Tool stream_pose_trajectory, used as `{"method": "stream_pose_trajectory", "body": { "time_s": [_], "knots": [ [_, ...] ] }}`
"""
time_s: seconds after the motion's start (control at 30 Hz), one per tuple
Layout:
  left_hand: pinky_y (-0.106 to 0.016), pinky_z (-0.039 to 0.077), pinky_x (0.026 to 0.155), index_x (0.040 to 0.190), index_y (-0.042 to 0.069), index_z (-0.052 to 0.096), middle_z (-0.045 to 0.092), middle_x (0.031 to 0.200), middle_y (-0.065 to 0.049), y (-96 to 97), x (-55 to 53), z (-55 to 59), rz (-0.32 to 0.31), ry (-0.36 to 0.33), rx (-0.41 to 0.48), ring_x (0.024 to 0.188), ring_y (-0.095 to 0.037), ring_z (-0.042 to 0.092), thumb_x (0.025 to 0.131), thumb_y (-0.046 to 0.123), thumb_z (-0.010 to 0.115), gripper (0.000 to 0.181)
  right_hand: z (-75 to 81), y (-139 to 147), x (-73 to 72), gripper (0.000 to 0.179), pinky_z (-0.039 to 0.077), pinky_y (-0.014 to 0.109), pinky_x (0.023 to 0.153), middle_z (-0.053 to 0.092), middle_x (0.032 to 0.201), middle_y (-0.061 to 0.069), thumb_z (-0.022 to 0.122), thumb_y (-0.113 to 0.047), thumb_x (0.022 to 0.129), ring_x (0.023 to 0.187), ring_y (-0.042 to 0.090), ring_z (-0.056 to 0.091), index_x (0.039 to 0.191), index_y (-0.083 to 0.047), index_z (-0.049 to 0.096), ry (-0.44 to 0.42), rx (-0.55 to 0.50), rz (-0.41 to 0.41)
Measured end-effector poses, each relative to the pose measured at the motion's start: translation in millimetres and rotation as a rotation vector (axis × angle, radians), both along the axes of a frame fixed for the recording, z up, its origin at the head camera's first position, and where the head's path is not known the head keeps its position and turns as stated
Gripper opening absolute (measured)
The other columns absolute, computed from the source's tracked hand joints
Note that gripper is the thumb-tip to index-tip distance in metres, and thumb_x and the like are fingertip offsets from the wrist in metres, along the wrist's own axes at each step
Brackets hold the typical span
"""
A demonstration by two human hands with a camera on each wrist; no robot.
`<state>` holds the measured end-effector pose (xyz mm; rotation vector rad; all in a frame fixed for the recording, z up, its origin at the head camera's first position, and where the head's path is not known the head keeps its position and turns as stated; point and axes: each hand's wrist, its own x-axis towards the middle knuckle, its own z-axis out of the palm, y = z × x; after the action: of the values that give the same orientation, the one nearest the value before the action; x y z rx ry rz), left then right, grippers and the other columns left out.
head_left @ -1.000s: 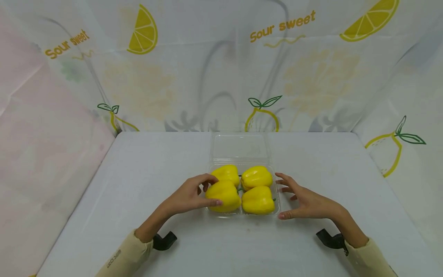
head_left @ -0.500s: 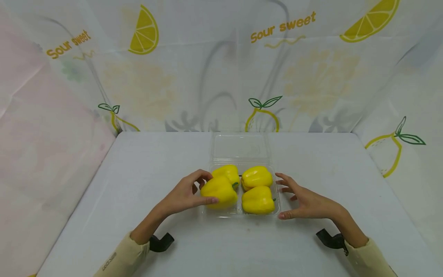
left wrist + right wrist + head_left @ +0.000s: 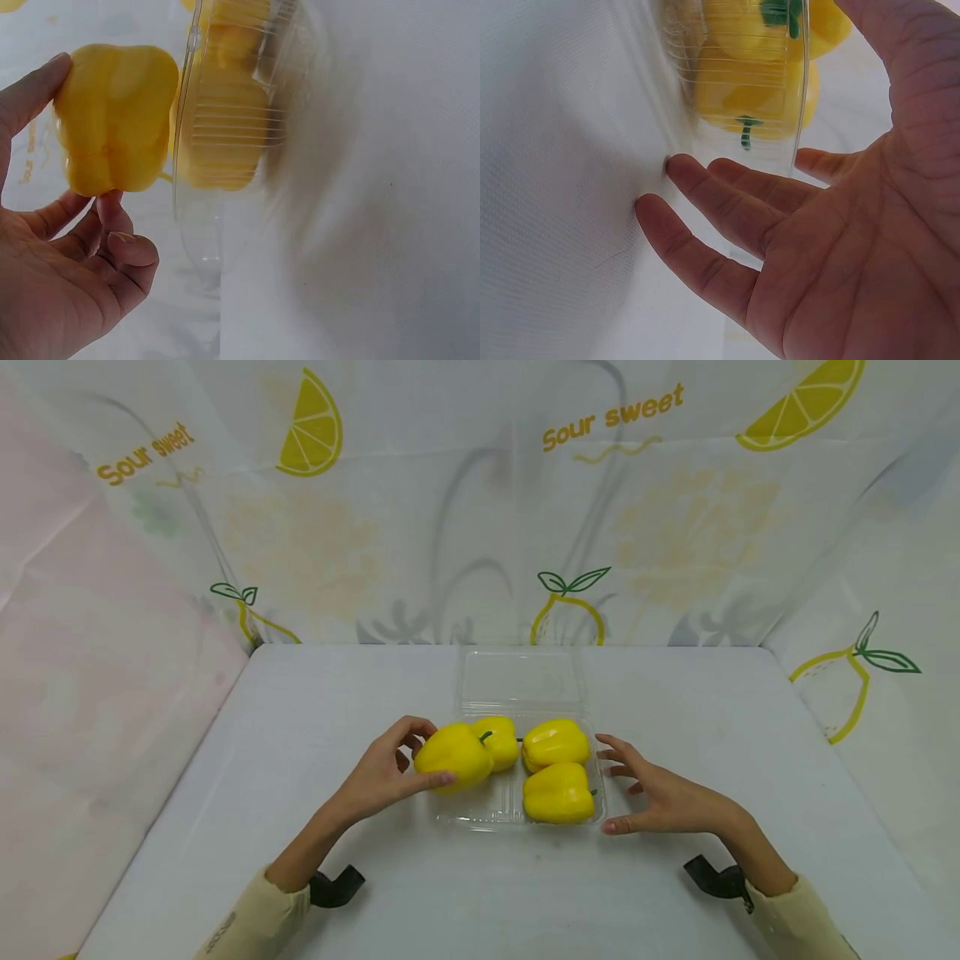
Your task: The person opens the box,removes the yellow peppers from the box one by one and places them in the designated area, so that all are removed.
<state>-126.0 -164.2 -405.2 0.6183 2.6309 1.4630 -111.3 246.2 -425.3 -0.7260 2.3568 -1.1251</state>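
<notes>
Between thumb and fingertips, my left hand (image 3: pixel 386 774) grips a yellow bell pepper (image 3: pixel 453 757) with a green stem. In the left wrist view this pepper (image 3: pixel 116 120) is raised above the rim of a clear plastic clamshell box (image 3: pixel 480 814). Three more yellow peppers lie inside: one at the back left (image 3: pixel 501 745), partly hidden by the held one, one at the back right (image 3: pixel 557 745) and one at the front right (image 3: pixel 558 793). My right hand (image 3: pixel 663 797) holds nothing; its spread, slightly bent fingers rest beside the box's right wall, some fingertips on the table (image 3: pixel 562 187).
The box's transparent lid (image 3: pixel 520 679) lies folded back, away from me. A white table surface (image 3: pixel 360 693) surrounds the box. Behind stands a cloth backdrop (image 3: pixel 480 527) with lemon prints, and pinkish cloth (image 3: pixel 90 693) hangs at the left. Black wrist mounts (image 3: pixel 337 887) sit under both forearms.
My left hand has lifted the front-left pepper out of its compartment and carried it up and to the left. The right hand and the other peppers have stayed in place.
</notes>
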Motion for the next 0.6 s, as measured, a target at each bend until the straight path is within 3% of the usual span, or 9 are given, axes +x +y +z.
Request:
{"method": "stream_pose_trajectory", "body": {
  "time_s": [0.2, 0.6],
  "knots": [
    [-0.034, 0.048, 0.071, 0.121, 0.015, 0.053, 0.058, 0.114, 0.001, -6.9, -1.4, 0.7, 0.065, -0.006, 0.014, 0.094, -0.020, 0.053, 0.076, 0.031, 0.087, 0.058, -0.3, 0.3, -0.2, 0.109, 0.044, 0.053, 0.096, 0.030, 0.154, 0.018, 0.082, -0.036, 0.081, 0.132, 0.040, 0.043, 0.156, -0.019, 0.005, -0.004, 0.000, 0.000],
    [-0.033, 0.046, 0.073, 0.124, 0.009, 0.051, 0.055, 0.119, -0.004, -17.0, -3.8, 0.2, 0.130, 0.003, 0.040, 0.098, -0.021, 0.049, 0.079, 0.024, 0.085, 0.059, 1.0, -0.2, -0.4, 0.110, 0.044, 0.054, 0.096, 0.031, 0.152, 0.018, 0.082, -0.035, 0.081, 0.132, 0.040, 0.043, 0.156, -0.018, 0.005, -0.011, -0.003, -0.002]
  ]
}}
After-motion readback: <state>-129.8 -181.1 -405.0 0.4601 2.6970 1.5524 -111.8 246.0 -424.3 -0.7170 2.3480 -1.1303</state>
